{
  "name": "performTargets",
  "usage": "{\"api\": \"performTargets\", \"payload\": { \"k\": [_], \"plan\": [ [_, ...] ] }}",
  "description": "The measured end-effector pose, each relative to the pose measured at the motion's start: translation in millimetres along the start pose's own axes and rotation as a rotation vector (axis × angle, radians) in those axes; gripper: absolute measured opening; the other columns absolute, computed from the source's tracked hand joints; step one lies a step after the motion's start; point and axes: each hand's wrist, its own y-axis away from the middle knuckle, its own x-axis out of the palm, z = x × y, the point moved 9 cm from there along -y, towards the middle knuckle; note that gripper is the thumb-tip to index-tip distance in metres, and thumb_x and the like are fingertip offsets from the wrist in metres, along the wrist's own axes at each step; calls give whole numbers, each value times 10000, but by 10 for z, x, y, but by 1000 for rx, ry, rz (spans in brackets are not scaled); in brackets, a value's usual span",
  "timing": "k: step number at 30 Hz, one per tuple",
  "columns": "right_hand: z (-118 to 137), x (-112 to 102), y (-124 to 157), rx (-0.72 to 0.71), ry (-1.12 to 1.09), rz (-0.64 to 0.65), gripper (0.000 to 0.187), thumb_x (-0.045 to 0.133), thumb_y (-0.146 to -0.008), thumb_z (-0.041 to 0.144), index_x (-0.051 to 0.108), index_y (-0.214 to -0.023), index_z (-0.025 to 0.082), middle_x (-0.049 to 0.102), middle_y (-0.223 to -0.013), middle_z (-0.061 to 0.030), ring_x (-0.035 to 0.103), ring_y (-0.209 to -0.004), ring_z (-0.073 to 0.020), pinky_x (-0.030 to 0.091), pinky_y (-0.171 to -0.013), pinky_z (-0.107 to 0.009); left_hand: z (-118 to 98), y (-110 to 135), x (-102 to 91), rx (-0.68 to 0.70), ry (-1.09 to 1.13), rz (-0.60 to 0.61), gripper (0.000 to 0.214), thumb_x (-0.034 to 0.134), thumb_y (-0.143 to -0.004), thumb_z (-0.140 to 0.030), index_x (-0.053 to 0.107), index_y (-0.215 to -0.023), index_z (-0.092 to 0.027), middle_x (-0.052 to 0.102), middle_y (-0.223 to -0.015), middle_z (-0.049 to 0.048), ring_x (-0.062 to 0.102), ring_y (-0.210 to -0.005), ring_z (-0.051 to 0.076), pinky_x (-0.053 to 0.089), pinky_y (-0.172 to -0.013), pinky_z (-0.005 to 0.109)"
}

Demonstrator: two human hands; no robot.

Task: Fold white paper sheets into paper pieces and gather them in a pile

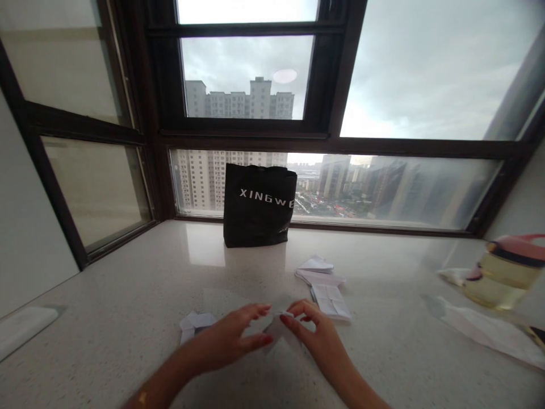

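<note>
In the head view, we are holding a small white paper (279, 330) between our two hands, at the near middle of the pale countertop (140, 284). It is lying just left of our right hand (315, 329), the nearer one, whose thumb and forefinger are pinching its far right edge. Our left hand (230, 338) is reaching in from the left with thumb and fingers spread; whether its thumb is touching the paper, we cannot tell. The sheet is narrowing toward its far end and widening toward us, its long axis seemingly running near to far, though blur is hiding any creases. Folded white papers (332, 302) are resting just beyond our right hand; a folded piece (188, 325) is lying left of our left hand.
</note>
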Motion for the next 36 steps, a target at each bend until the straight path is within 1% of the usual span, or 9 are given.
{"api": "performTargets", "payload": {
  "k": [2,4,7,10,13,19,26,32,36],
  "plan": [
    [-27,-17,-10,30,-8,-6,227,531,-698,400,547,-613,190,576,-697,-9,530,-706,-167,372,-637,-267,190,107,-369,-117,-307,-44,519,576,-636,-390,483,-1099,-173,448,-1120,105,395,-1019,244,306,-850,346],
    [-50,-10,-13,43,-16,-5,237,534,-691,412,548,-614,188,574,-700,-11,532,-701,-167,373,-636,-267,470,258,-795,-349,-620,-159,495,617,-551,-328,546,-981,-93,469,-1042,162,398,-976,311,323,-795,405],
    [-73,28,-6,42,-22,7,240,540,-685,418,556,-620,188,576,-700,-8,533,-697,-166,376,-639,-266,754,413,-1059,-545,-796,-158,307,611,-498,-299,581,-740,-111,500,-925,154,415,-909,337,353,-695,405],
    [-126,53,10,82,-18,11,255,546,-672,438,564,-617,190,579,-662,1,524,-662,-162,380,-621,-261,770,373,-986,-490,-677,-116,214,606,-489,-288,528,-635,-153,525,-797,78,471,-793,260,364,-639,325],
    [-197,59,25,154,-40,12,281,552,-653,461,568,-607,184,575,-613,8,508,-614,-153,376,-574,-246,621,248,-869,-402,-430,-152,184,566,-552,-294,482,-657,-168,521,-683,4,496,-646,170,367,-560,252],
    [-249,169,40,218,-253,89,287,563,-648,450,535,-585,171,523,-516,30,456,-491,-107,322,-475,-213,335,-44,-503,-234,77,-226,302,472,-692,-426,491,-850,-170,550,-758,19,518,-562,132,356,-403,189],
    [-10,148,84,109,-61,69,235,588,-642,409,558,-568,188,520,-528,30,449,-515,-114,338,-493,-225,95,-144,13,13,328,-182,267,476,-758,-301,528,-992,-183,610,-920,58,552,-831,167,392,-730,254],
    [386,230,217,-106,60,137,187,629,-626,369,564,-558,208,548,-612,7,488,-653,-157,369,-618,-274,125,-178,128,54,508,-203,332,571,-699,-236,470,-1009,-170,605,-892,58,556,-816,171,408,-708,263],
    [287,229,195,-58,101,109,168,630,-632,338,568,-557,202,539,-590,5,486,-619,-157,358,-586,-270,50,-178,185,66,603,-126,244,586,-677,-176,514,-909,-154,607,-907,66,557,-847,182,405,-750,284]
  ]
}}
